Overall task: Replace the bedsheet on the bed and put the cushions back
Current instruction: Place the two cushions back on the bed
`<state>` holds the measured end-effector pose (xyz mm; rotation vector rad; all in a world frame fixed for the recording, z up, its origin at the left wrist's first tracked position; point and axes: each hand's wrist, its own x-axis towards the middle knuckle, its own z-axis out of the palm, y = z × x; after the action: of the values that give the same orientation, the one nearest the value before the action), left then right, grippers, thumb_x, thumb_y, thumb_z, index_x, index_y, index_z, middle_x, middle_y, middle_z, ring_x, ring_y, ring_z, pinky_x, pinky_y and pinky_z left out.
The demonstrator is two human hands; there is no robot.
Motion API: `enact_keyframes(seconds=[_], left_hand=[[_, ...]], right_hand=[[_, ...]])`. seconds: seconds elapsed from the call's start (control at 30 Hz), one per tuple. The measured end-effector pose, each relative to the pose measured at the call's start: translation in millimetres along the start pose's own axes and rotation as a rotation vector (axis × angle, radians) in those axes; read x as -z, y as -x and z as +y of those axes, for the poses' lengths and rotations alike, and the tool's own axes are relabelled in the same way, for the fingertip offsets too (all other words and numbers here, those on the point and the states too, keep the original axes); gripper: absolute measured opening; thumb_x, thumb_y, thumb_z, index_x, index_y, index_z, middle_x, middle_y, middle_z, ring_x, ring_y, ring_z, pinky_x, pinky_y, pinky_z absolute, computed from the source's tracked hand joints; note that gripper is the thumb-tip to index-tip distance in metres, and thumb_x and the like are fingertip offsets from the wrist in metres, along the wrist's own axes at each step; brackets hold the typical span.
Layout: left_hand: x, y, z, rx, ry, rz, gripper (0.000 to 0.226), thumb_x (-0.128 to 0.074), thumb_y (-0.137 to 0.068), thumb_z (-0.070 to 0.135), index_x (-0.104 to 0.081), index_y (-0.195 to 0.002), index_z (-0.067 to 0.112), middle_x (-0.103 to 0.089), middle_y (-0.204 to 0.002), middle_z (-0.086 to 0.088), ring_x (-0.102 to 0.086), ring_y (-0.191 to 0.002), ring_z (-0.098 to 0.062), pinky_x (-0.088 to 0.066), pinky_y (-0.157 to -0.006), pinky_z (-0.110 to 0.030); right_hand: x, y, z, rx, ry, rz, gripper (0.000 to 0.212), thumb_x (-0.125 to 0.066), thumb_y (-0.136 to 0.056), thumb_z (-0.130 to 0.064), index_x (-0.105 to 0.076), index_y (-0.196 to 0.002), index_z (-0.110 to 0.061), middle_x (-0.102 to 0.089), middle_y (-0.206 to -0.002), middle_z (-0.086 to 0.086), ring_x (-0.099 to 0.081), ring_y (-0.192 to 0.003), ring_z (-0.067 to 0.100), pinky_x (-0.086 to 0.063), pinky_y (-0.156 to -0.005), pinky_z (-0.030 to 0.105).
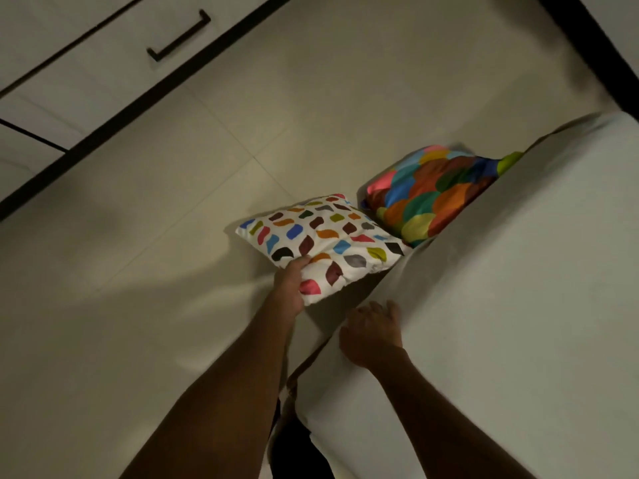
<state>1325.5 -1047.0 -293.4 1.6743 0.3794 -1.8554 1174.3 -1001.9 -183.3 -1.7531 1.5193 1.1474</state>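
The left hand grips the white patterned cushion by its near edge (thumb on top), just beside the multicoloured cushion, which leans against the bed's side. The right hand rests on the bedsheet edge, fingers bent; whether they pinch cloth is unclear.

Plain white bedsheet, smooth on top, draped over the side, its edge under the curled fingers of the right hand. White cushion with scattered coloured patches, tilted, gripped at its near edge by the left hand, just beside the sheet's edge. Second cushion in bright overlapping scales, touching the first, far corner hidden behind the sheet.
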Motion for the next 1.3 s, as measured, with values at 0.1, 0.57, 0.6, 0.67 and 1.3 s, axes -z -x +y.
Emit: enact_keyframes(seconds=[0.1,0.57,0.6,0.67,1.3], left_hand=[[6,19,16,-0.030,0.035,-0.026,0.052,-0.083,-0.084,0.021,-0.062,-0.132,0.022,-0.075,-0.118,-0.009,-0.072,-0.108,-0.033,-0.060,-0.091,-0.049],[56,245,57,-0.128,0.138,-0.176,0.048,-0.071,-0.095,0.025,-0.059,-0.141,0.019,-0.070,-0.132,-0.014,-0.066,-0.123,-0.036,-0.049,-0.109,-0.057],[57,270,60,-0.129,0.124,-0.208,0.050,-0.071,-0.094,0.024,-0.059,-0.142,0.018,-0.069,-0.134,-0.014,-0.066,-0.125,-0.036,-0.050,-0.109,-0.057],[58,319,68,-0.118,0.080,-0.259,0.051,-0.069,-0.093,0.020,-0.058,-0.142,0.016,-0.067,-0.137,-0.014,-0.065,-0.126,-0.034,-0.055,-0.104,-0.052],[-57,572,-19,-0.216,-0.763,-0.627,0.052,-0.078,-0.088,0.005,-0.058,-0.136,0.013,-0.072,-0.128,-0.015,-0.068,-0.120,-0.035,-0.052,-0.106,-0.055]], right_hand=[[9,10,-4,-0.015,-0.032,-0.022,0.050,-0.036,-0.102,-0.050,-0.058,-0.137,-0.020,-0.058,-0.144,0.005,-0.045,-0.140,0.027,-0.013,-0.124,0.054],[153,166,29,-0.109,-1.007,0.311,0.043,-0.038,-0.110,-0.044,-0.056,-0.134,-0.014,-0.058,-0.121,0.006,-0.058,-0.123,0.024,-0.039,-0.094,0.032],[171,191,33,-0.161,-1.201,0.404,0.046,-0.036,-0.110,-0.046,-0.051,-0.140,-0.015,-0.058,-0.130,0.010,-0.056,-0.127,0.028,-0.039,-0.096,0.033],[207,236,45,-0.259,-1.492,0.598,0.052,-0.036,-0.111,-0.046,-0.039,-0.152,-0.016,-0.051,-0.149,0.014,-0.049,-0.137,0.035,-0.038,-0.103,0.034],[73,527,217,-0.566,-1.551,0.623,0.103,-0.057,-0.068,-0.095,-0.041,-0.145,-0.028,-0.063,-0.134,0.005,-0.065,-0.113,0.031,-0.050,-0.105,0.051]])
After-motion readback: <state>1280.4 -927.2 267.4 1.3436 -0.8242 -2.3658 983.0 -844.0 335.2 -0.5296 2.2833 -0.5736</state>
